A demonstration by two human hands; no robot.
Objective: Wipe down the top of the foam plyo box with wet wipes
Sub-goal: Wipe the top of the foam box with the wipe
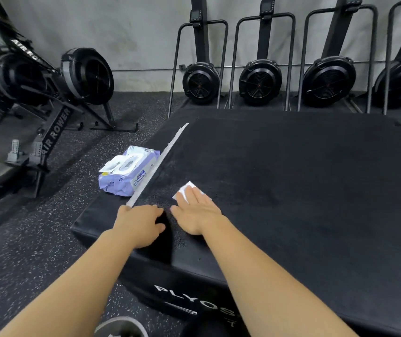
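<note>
A large black foam plyo box (pixel 292 181) fills the middle and right of the view. My right hand (pixel 198 211) lies flat, fingers straight, pressing a white wet wipe (pixel 186 189) onto the box top near its left side. My left hand (pixel 140 223) rests on the box beside it, fingers bent over the near end of a white strip (pixel 160 161) that runs along the box's left edge. A purple pack of wet wipes (pixel 127 175) with its white lid flipped open lies on a lower black ledge left of the strip.
Black air rowers (pixel 48 93) stand on the speckled rubber floor (pixel 24 239) at the left. Several upright machines with round black fans (pixel 260 81) line the grey wall behind the box. A shoe tip (pixel 121 328) shows at the bottom edge.
</note>
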